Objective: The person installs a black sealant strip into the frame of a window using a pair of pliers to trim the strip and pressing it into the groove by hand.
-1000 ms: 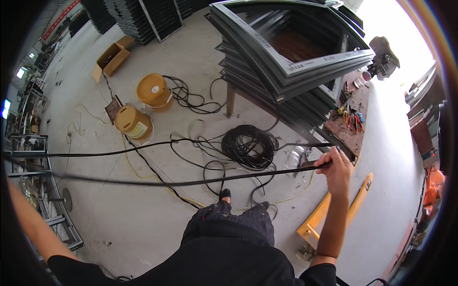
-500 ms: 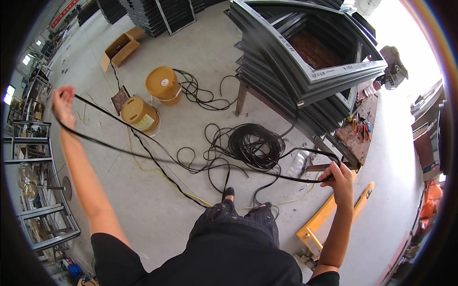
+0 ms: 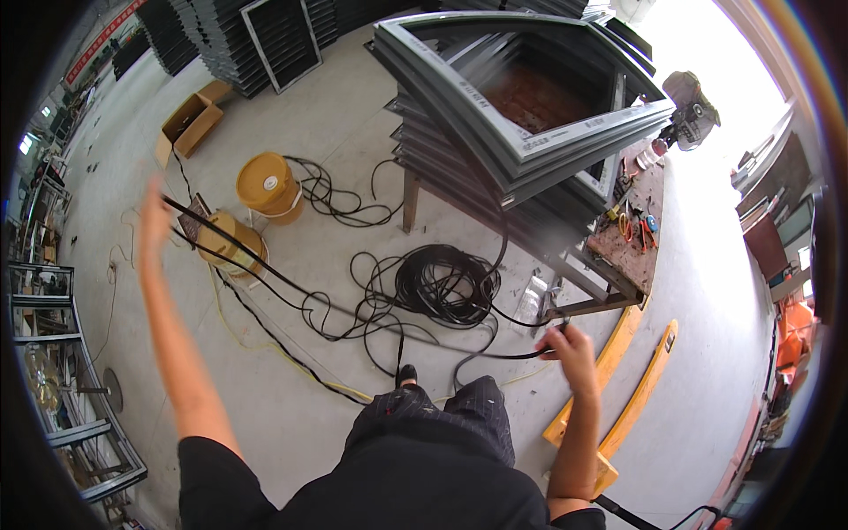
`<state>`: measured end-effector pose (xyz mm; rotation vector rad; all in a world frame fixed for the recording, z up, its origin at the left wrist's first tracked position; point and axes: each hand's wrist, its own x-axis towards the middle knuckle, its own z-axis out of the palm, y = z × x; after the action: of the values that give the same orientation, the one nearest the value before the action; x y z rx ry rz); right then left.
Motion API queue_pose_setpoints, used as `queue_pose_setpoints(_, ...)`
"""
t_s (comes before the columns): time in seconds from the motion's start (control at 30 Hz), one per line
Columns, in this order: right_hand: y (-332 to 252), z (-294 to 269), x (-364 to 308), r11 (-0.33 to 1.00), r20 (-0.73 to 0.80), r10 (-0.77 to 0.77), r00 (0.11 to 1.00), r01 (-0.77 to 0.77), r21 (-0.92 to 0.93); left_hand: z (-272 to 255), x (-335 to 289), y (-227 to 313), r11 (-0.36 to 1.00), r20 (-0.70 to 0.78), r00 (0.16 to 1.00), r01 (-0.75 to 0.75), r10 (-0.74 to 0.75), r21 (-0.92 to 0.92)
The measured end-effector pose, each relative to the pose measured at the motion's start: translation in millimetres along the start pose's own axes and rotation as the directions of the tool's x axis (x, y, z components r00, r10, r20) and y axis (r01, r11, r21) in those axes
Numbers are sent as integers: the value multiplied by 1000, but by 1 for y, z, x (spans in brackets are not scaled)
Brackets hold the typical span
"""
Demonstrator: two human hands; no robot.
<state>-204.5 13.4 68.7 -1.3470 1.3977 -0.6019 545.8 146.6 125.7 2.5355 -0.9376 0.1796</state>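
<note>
My left hand [image 3: 155, 216], smeared by motion, is stretched out at the far left with a black rubber strip [image 3: 252, 253] running from it. Two strands of that strip slant down across the floor view toward my right hand [image 3: 570, 352]. The right hand is closed around the strip, in front of the workbench's near leg. Below the strands, a large coil [image 3: 448, 284] of the same black strip lies on the floor, with loose loops about it. One strand rises from the coil to the stack of dark window frames [image 3: 548, 146].
Two yellow buckets [image 3: 268, 184] and an opened cardboard box [image 3: 196, 124] stand at left. The frames rest on a workbench [image 3: 632, 256] with pliers. Yellow pallet-truck forks [image 3: 643, 389] lie at right. A yellow cord [image 3: 231, 329] crosses the floor near my feet.
My left hand has come inward to the right, and the strands between my hands have drawn closer together. My right hand has moved slightly left and nearer me. The whole view has shifted too.
</note>
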Motion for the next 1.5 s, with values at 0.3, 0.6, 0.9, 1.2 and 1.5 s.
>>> queue_pose_setpoints(0.3, 60, 54, 34, 721, 294, -124, 948, 289, -630, 133, -250, 268, 506, 519, 737, 278, 432, -817)
queue_pose_setpoints(0.6, 92, -45, 139, 898, 525, -188, 830, 362, -251, 159, -289, 435, 119, 512, 789, 504, 339, -855)
queue_pose_setpoints(0.9, 179, -325, 426, 920, -325, -99, 941, -37, -389, 157, -305, 496, 141, 487, 868, 497, -98, -856)
queue_pose_setpoints(1.2, 228, -368, 542, 743, -291, 94, 952, -262, -616, 152, -319, 504, 103, 512, 782, 577, -355, -810)
queue_pose_setpoints(1.5, 221, -359, 525, 864, -439, 39, 898, -251, -436, 151, -315, 513, 145, 454, 819, 527, -353, -838)
